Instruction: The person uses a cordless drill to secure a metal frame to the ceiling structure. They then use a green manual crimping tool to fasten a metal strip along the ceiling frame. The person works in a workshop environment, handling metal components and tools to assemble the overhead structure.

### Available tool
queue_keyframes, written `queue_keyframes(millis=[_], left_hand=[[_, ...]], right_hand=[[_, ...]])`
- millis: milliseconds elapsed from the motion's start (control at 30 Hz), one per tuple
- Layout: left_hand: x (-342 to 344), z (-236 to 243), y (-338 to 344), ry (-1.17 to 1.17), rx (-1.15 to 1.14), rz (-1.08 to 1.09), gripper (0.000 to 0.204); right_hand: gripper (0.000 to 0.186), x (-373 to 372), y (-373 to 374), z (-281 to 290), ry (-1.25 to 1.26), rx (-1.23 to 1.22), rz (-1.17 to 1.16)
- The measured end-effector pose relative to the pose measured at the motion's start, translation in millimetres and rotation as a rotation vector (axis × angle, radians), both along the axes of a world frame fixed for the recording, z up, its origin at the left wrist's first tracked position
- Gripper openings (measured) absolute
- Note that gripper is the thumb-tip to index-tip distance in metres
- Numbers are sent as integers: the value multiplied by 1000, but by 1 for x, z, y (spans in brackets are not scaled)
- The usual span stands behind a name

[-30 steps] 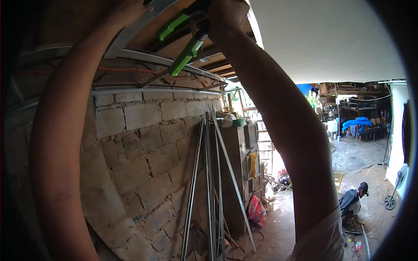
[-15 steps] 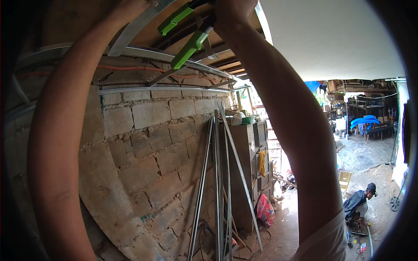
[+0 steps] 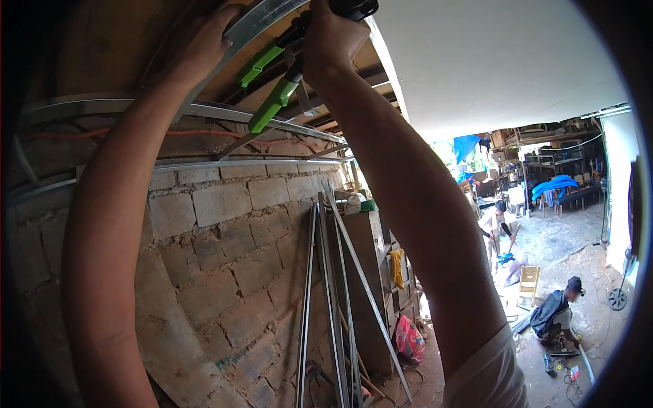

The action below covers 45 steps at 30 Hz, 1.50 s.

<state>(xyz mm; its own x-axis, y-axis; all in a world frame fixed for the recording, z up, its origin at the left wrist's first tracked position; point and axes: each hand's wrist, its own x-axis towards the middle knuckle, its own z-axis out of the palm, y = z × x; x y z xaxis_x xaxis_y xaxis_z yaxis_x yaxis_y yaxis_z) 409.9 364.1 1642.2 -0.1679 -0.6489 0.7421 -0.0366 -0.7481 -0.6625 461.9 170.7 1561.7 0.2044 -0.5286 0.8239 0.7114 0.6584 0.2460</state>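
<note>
Overhead, my left hand [image 3: 204, 47] is closed on the edge of a thin metal channel [image 3: 262, 20] that runs up across the ceiling frame. To its right, my right hand [image 3: 333, 44] grips the black upper part of a two-handled tool [image 3: 273, 105] with green grips. Its handles hang spread apart toward the lower left, and a black end [image 3: 357, 8] shows beyond my fist. The tool's working end is partly hidden by my hand and the picture's top edge.
A white ceiling panel [image 3: 476, 61] lies right of my right hand. Metal studs [image 3: 326, 292] lean near a block wall [image 3: 224, 258] beside a cabinet [image 3: 364, 272]. Below right, one person [image 3: 554, 316] crouches over the floor; another [image 3: 495, 221] is farther back.
My hands sit lower in view, the right one also farther left with the tool. The view has shifted, bringing the farther person into sight. Both grips stay closed.
</note>
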Motion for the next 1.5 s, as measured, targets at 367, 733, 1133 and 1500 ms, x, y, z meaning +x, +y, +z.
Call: queue_keyframes(millis=[367, 733, 1133, 1500], left_hand=[[-5, -68, -31, -330, -185, 116, 66], [14, -120, -34, 411, -84, -198, 100], [29, -119, -42, 93, -222, 7, 104], [9, -98, -30, 33, -140, 73, 95]], right_hand=[[22, 22, 13, 19, -183, 281, -53], [15, -4, 2, 7, 47, 139, -53], [16, -12, 7, 7, 82, 117, 34], [25, -21, 9, 3, 57, 22, 153]])
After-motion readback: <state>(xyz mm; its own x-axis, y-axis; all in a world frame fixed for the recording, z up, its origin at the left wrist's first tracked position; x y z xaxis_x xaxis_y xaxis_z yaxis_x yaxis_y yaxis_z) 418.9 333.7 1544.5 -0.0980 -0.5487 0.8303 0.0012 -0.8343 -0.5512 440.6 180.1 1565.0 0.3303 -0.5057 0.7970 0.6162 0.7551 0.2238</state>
